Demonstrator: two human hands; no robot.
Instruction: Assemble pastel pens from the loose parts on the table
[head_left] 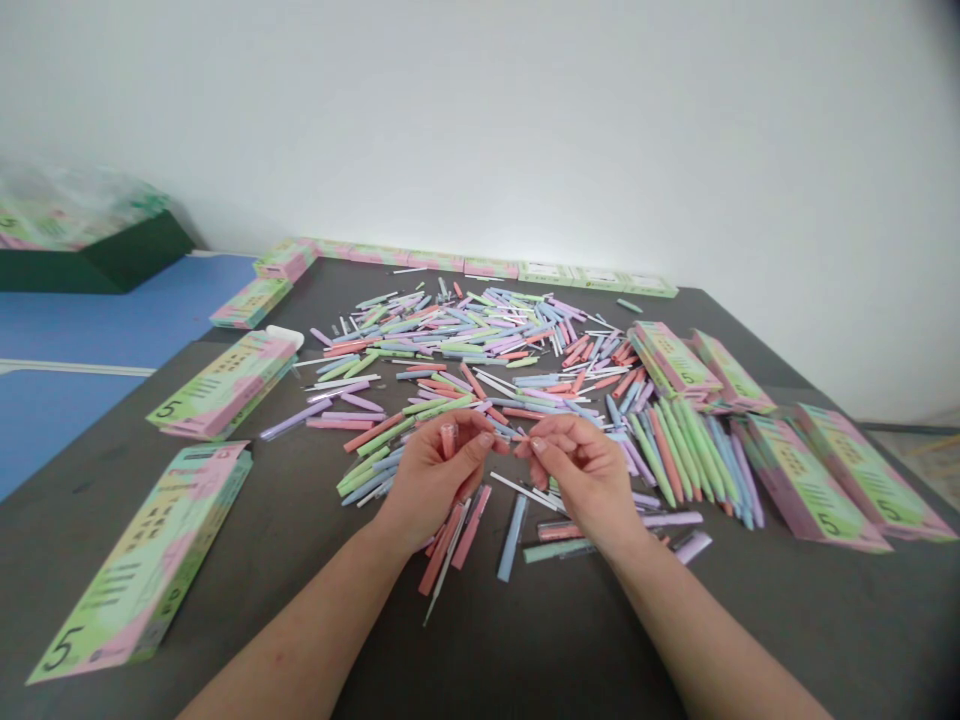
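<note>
Over the middle of a dark tabletop, both bare hands are raised and close together. The left hand is curled, its thumb and fingers pinching a salmon-pink pen barrel that stands nearly upright. The right hand pinches a slim pale piece between thumb and forefinger, just beside that barrel; the fingertips hide most of it, so I cannot tell exactly what it is. Neither hand is clenched into a fist.

Further away, a heap of pastel pens in pink, green, blue and lilac covers the table's centre, with thin white sticks mixed among them. A pale blue pen lies loose just beyond the near edge of the hands, and green and blue pens fan out to the right. Printed pink-and-green boxes marked 5 lie along the left, right and far sides.

These pens should handle as light, stiff plastic, smooth enough to slip or roll. A fingertip pinch around the mid-barrel looks safest, while the thin white sticks seem the likeliest to bend or snap.
</note>
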